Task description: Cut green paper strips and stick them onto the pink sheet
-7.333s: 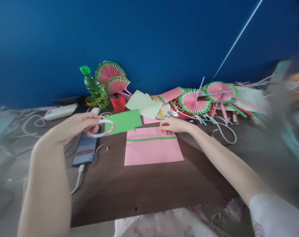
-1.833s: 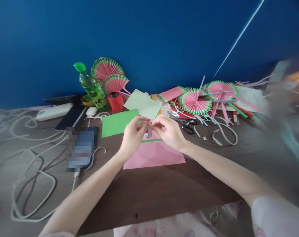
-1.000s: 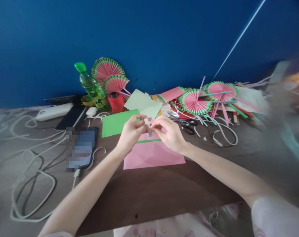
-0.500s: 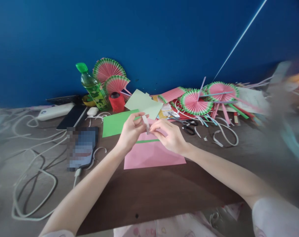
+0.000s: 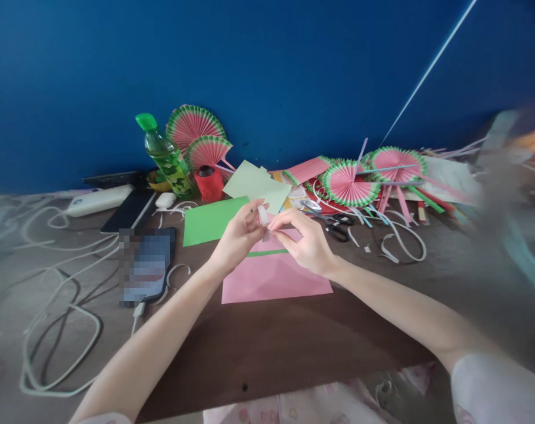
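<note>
A small white roll of tape [image 5: 262, 215] sits in the fingers of my left hand [image 5: 239, 235], its ring tilted and partly covered by them. My right hand [image 5: 306, 242] meets it from the right, thumb and forefinger pinched at the roll's edge on the tape. Below both hands lies a pink sheet of paper [image 5: 276, 280] with a thin green strip [image 5: 269, 253] across it. A green sheet [image 5: 208, 222] lies to the left, and pale green sheets [image 5: 253, 181] are behind.
Pleated pink-and-green paper fans [image 5: 352, 184] and black-handled scissors [image 5: 338, 229] lie at the back right. A green bottle [image 5: 163, 153] and a red spool-like object [image 5: 209, 184] stand back left. A phone [image 5: 150, 265] and looped white cable [image 5: 97, 321] lie on the left.
The roll has turned in my left hand, so more of its ring and pink inner side shows. My right fingers have shifted slightly; the sheets stay put.
</note>
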Demonstrator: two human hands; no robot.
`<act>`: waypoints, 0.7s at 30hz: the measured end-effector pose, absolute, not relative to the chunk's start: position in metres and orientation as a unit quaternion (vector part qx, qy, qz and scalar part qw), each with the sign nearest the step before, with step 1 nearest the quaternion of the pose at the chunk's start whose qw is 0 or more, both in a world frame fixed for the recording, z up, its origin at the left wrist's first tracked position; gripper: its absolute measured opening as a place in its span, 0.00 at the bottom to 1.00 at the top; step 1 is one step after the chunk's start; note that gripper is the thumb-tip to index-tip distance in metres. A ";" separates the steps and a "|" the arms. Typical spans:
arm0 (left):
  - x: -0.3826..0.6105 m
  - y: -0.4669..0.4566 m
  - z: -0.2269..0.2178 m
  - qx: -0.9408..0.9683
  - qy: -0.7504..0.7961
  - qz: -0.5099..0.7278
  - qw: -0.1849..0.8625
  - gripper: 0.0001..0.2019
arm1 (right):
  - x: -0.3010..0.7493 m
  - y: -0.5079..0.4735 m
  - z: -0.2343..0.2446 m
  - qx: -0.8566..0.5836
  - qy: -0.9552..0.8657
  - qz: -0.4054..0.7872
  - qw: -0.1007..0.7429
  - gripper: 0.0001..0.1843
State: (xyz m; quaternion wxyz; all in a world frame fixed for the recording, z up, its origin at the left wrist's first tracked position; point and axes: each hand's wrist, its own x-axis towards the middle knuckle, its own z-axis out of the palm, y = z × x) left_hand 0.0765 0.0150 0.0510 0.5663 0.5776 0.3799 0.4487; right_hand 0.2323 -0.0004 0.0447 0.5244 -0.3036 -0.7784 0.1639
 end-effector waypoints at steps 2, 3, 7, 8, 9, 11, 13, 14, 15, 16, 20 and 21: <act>0.078 0.014 0.051 0.571 0.382 0.455 0.566 0.27 | 0.232 0.000 0.044 -0.303 -0.777 0.170 0.525 0.08; 0.078 0.014 0.052 0.568 0.384 0.457 0.566 0.27 | 0.233 -0.001 0.044 -0.301 -0.776 0.173 0.526 0.08; 0.078 0.015 0.052 0.556 0.391 0.458 0.573 0.29 | 0.234 -0.001 0.044 -0.292 -0.773 0.179 0.534 0.08; 0.078 0.015 0.052 0.555 0.391 0.454 0.577 0.29 | 0.234 -0.001 0.044 -0.291 -0.774 0.176 0.535 0.08; 0.078 0.015 0.052 0.555 0.391 0.451 0.580 0.29 | 0.234 -0.001 0.044 -0.290 -0.775 0.172 0.534 0.08; 0.077 0.017 0.052 0.556 0.391 0.446 0.582 0.30 | 0.234 -0.002 0.044 -0.287 -0.778 0.165 0.534 0.08; 0.076 0.019 0.051 0.553 0.393 0.449 0.581 0.31 | 0.234 -0.003 0.044 -0.274 -0.785 0.162 0.532 0.08; 0.075 0.020 0.052 0.550 0.394 0.452 0.582 0.31 | 0.234 -0.003 0.044 -0.263 -0.790 0.159 0.531 0.08; 0.074 0.021 0.052 0.547 0.394 0.456 0.581 0.32 | 0.233 -0.004 0.043 -0.253 -0.794 0.155 0.530 0.09; 0.073 0.022 0.052 0.545 0.395 0.460 0.579 0.32 | 0.233 -0.004 0.043 -0.244 -0.798 0.151 0.530 0.09; 0.069 0.022 0.053 0.562 0.405 0.464 0.552 0.30 | 0.234 -0.005 0.045 -0.239 -0.803 0.142 0.527 0.09; 0.069 0.022 0.053 0.576 0.408 0.455 0.543 0.28 | 0.234 -0.005 0.046 -0.245 -0.802 0.145 0.525 0.08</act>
